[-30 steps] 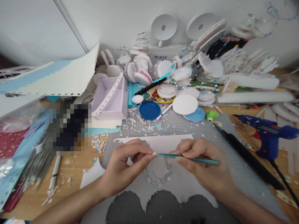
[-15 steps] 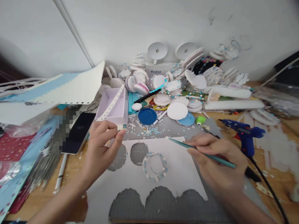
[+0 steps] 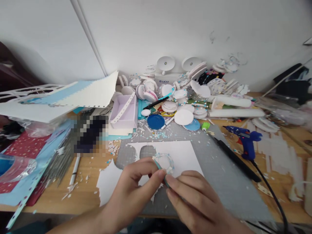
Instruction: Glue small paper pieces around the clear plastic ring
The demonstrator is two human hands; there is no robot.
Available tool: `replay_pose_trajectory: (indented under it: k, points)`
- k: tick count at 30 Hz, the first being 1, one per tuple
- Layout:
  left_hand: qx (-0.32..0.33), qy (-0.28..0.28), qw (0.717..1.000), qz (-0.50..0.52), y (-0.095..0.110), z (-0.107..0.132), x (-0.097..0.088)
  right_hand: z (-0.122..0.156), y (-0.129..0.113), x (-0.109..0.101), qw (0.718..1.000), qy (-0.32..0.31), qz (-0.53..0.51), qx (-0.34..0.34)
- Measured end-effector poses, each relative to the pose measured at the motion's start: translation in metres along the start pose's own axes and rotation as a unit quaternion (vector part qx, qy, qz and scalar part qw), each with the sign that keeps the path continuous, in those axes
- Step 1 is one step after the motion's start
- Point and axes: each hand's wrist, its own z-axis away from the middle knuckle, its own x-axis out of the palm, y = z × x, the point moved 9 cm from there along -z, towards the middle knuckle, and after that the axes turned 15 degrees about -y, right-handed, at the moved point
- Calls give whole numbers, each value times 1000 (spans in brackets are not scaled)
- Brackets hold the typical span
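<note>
Teal tweezers (image 3: 159,165) point up and left over the white sheet, mostly covered by fingers. My right hand (image 3: 197,195) is closed on their lower part. Against it, my left hand (image 3: 138,185) is closed, thumb and forefinger pinching around the tweezers near the tip. A tiny pale piece seems to sit at the tip, too small to make out. Just beyond the fingertips, a round ring with small white and blue pieces (image 3: 165,162) lies on the white sheet (image 3: 185,152), which has round cut-outs. My hands hide part of both.
A grey cutting mat (image 3: 229,182) covers the wooden table. Behind are a lilac box (image 3: 124,113), a blue lid (image 3: 156,121) and piled white discs (image 3: 184,117). On the right lie a black stick (image 3: 237,161) and a blue glue gun (image 3: 246,138) with its cord.
My right hand has brought the tweezers down and left. My left hand has moved right and down to meet it, its fingers now pinched. The camera view has shifted, uncovering the black stick.
</note>
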Motion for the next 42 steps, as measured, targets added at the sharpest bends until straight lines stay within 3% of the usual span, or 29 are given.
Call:
replay_pose_trajectory:
  k: [3,6,8,10,14,18,22,33,42]
  points:
    - [6,8,1000,-2,0,5,-5,12,-18,-1,974,-16,202,-106]
    - [34,2,998,-46,8,9,-8,34,6,-32,974,76,214,-5]
    - [66,-20,993,-92,16,9,-6,51,27,-56,972,148,154,96]
    - [102,-49,984,-134,24,8,-1,57,41,-63,971,162,69,159]
    - [136,-129,964,-190,30,6,15,27,40,-36,979,44,-133,150]
    - [125,-189,955,-192,28,7,25,-2,37,2,932,-43,-331,144]
    - [113,-208,955,-179,24,7,24,-10,45,20,897,-57,-407,166]
    - [61,-196,972,-114,-4,-2,13,3,81,24,869,-47,-416,265]
    - [-17,-129,991,-30,-35,-20,-15,-5,140,19,921,-92,-223,305]
